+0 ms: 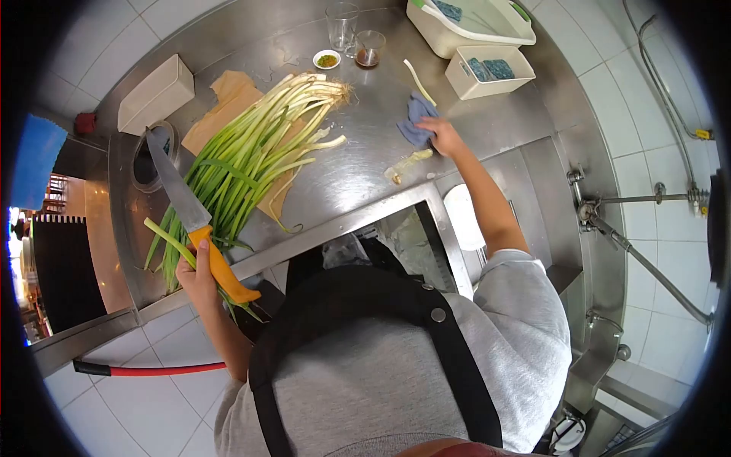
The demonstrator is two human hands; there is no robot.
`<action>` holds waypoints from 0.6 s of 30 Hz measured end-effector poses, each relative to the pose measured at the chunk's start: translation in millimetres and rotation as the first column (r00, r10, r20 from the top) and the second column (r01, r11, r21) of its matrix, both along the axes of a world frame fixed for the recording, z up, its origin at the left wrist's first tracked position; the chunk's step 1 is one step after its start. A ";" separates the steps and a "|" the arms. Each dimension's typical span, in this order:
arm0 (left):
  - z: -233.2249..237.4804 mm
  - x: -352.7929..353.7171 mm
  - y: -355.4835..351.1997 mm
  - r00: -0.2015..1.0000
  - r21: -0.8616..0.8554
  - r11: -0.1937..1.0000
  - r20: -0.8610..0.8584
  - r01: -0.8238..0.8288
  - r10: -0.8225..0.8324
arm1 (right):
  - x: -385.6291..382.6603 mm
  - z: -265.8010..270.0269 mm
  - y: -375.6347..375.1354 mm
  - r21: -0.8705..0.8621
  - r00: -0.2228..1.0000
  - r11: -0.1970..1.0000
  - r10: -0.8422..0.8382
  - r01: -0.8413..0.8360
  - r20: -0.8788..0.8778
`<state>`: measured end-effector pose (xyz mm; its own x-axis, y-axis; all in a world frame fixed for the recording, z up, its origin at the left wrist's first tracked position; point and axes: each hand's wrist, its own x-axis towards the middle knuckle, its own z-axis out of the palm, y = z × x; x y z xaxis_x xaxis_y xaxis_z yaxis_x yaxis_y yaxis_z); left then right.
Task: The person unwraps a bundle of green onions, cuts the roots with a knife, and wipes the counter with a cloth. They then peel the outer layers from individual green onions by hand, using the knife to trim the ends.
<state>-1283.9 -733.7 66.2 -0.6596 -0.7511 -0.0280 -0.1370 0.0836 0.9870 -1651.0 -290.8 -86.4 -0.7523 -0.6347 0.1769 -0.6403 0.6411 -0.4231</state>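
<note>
My left hand (198,279) grips a large knife (173,183) by its orange handle, together with one green onion stalk (169,240), at the counter's near left edge. The blade points away over a round hole. A long pile of green onions (263,148) lies on brown paper (228,99) beside it. My right hand (444,137) is stretched out across the steel counter (358,171) and rests on a crumpled blue cloth (413,120). A cut onion piece (407,164) lies just near that hand, and a white stalk (419,81) lies beyond the cloth.
At the back stand a drinking glass (341,23), a small glass bowl of brown sauce (369,50), a white dish of green bits (327,59) and two white tubs (487,72). A white box (156,93) sits far left. A sink with faucet (609,225) is right.
</note>
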 end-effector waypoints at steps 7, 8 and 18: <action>-12.4 -0.7 6.5 1.000 0.060 0.998 0.009 -0.015 0.014 | 59.4 58.2 50.5 0.080 0.888 0.992 0.049 -0.096 0.457; -12.2 -0.2 5.9 1.000 0.064 0.998 0.014 -0.015 0.014 | 49.7 69.7 50.6 -0.054 0.933 0.997 -0.023 0.046 0.359; -7.8 -2.5 -2.4 0.999 -0.006 1.000 0.027 0.030 -0.030 | -4.9 -17.8 45.8 0.236 0.777 0.742 -0.582 0.628 -0.239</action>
<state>-1286.4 -736.1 58.4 -0.6810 -0.7311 -0.0414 -0.1610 0.0943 0.9824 -1655.9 -245.0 -104.2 -0.9761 -0.0923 0.1968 -0.1124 0.9892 -0.0936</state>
